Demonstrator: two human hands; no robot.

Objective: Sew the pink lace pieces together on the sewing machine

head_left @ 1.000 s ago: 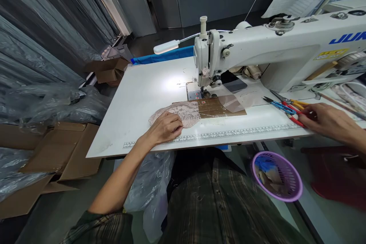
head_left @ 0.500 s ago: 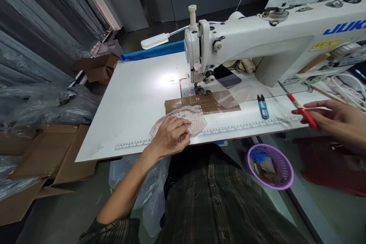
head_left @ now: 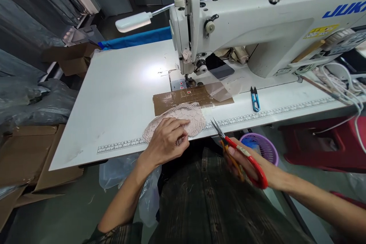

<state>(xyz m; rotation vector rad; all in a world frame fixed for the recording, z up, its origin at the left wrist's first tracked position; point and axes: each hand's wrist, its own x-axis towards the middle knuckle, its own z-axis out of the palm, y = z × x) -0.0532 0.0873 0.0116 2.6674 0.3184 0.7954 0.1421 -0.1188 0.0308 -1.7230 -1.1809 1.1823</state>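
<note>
My left hand [head_left: 167,141] rests on a piece of pale pink lace [head_left: 187,118] at the near edge of the white sewing table [head_left: 120,91], its fingers curled and pinching the lace. My right hand [head_left: 251,166] grips red-and-orange-handled scissors [head_left: 238,152] just off the table's front edge; the blades point up and left toward the lace, a short way from it. The lace partly overlaps a brown taped sheet [head_left: 188,97] in front of the needle of the white sewing machine [head_left: 257,23].
Blue thread snips [head_left: 255,99] lie on the table right of the brown sheet. A purple basket [head_left: 263,148] sits below the table edge near my right hand. A lamp [head_left: 134,21] lights the table. Cardboard boxes [head_left: 31,156] and plastic-wrapped bundles are on the left; white cables [head_left: 340,84] on the right.
My right hand took the scissors from the table's right side and carried them left and down to just in front of the lace. My left hand pulled the lace slightly toward me.
</note>
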